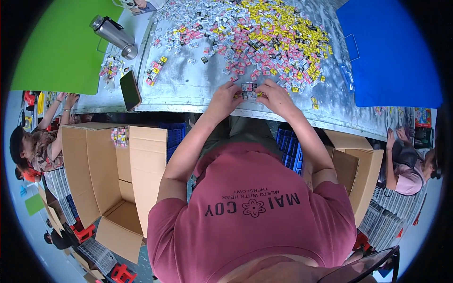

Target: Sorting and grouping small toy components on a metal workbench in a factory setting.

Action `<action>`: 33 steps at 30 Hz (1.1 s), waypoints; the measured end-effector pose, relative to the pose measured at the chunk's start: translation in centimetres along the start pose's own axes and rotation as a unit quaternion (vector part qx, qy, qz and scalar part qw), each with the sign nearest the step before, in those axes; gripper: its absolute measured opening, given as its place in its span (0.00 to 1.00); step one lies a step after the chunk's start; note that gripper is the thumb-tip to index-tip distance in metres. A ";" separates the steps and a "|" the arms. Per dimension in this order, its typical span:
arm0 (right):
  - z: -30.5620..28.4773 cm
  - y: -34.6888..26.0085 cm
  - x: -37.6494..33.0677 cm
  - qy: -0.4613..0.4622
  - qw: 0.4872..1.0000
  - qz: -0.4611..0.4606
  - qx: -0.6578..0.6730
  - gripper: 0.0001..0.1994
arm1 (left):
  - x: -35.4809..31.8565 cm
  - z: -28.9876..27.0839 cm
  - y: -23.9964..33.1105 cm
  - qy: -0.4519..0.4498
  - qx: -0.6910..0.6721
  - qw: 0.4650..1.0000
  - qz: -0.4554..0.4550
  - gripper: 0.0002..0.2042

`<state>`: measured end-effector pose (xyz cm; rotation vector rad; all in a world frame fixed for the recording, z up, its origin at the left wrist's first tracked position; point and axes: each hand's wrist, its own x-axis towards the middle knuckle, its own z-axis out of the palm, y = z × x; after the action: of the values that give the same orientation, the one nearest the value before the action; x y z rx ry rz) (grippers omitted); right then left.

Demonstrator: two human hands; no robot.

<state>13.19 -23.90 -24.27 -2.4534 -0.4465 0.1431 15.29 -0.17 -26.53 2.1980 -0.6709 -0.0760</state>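
At the near edge of the table (pixel 184 96) my left hand (pixel 223 100) and my right hand (pixel 278 99) face each other. Between them lies a small block of printed tiles (pixel 249 87), set in short rows of black, pink and white. The fingers of both hands are bent in against its opposite sides, and some tiles are partly covered by the fingertips. Just beyond spreads a large loose heap of similar tiles (pixel 278 45) in pink, yellow, white and black. A short lined-up strip of tiles (pixel 156 70) rests to the left.
A steel bottle (pixel 113 36) and a dark phone (pixel 130 90) are at the table's left. Green (pixel 61 47) and blue (pixel 391 52) panels flank it. Open cardboard boxes (pixel 106 160) (pixel 356 174) stand below on both sides, near blue crates (pixel 176 139). People work at far left and right.
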 end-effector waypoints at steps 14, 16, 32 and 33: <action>-0.9 1.9 0.2 -0.014 0.999 -0.020 0.047 0.12 | -0.5 0.1 -0.7 0.055 -0.009 0.998 0.008 0.12; -1.0 1.8 0.2 -0.020 0.998 -0.005 0.058 0.11 | -0.7 0.3 -0.7 0.058 -0.012 0.998 0.005 0.10; 0.0 0.9 -1.9 0.102 0.990 -0.092 -0.016 0.10 | -4.0 1.5 0.2 0.087 0.182 0.972 0.123 0.23; 0.1 0.4 -2.2 0.127 0.986 -0.105 -0.030 0.13 | -4.2 1.6 0.4 0.086 0.181 0.972 0.123 0.23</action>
<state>11.19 -24.91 -24.61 -2.4212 -0.5985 -0.2714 11.11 0.57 -28.00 2.4090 -0.9071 0.3900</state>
